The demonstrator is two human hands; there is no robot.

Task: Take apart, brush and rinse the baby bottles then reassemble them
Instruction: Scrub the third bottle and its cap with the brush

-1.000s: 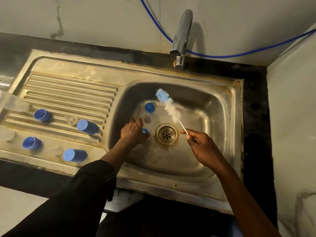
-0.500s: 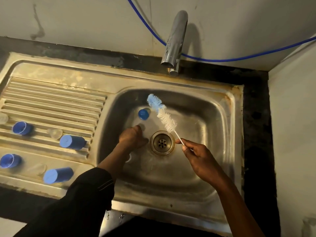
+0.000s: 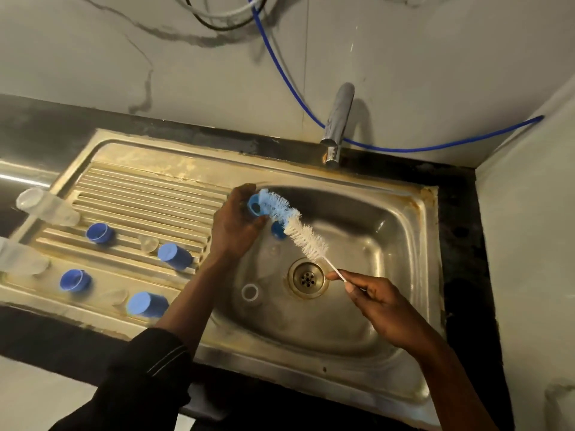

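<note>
My left hand (image 3: 233, 225) grips a small blue bottle ring (image 3: 254, 206) above the left edge of the steel sink basin (image 3: 373, 306). My right hand (image 3: 376, 300) pinches the thin white handle of a bottle brush (image 3: 292, 222), whose blue tip lies against the ring. Another blue part (image 3: 278, 229) and a clear nipple (image 3: 250, 292) lie in the basin near the drain (image 3: 307, 276). On the drainboard (image 3: 140, 194) sit two blue rings (image 3: 99, 233) (image 3: 75, 280), two blue caps (image 3: 174, 256) (image 3: 146, 304), a clear nipple (image 3: 148, 243) and two clear bottles (image 3: 46, 205) (image 3: 21, 256).
A chrome tap (image 3: 337, 122) stands behind the basin, with no water running from it. A blue hose (image 3: 404, 148) runs along the back wall. A white wall (image 3: 529, 244) closes off the right side. Dark counter borders the sink.
My left hand lifted a blue ring from the basin floor up to the left rim. The brush swung over so its blue tip meets the ring. The camera view tilted upward.
</note>
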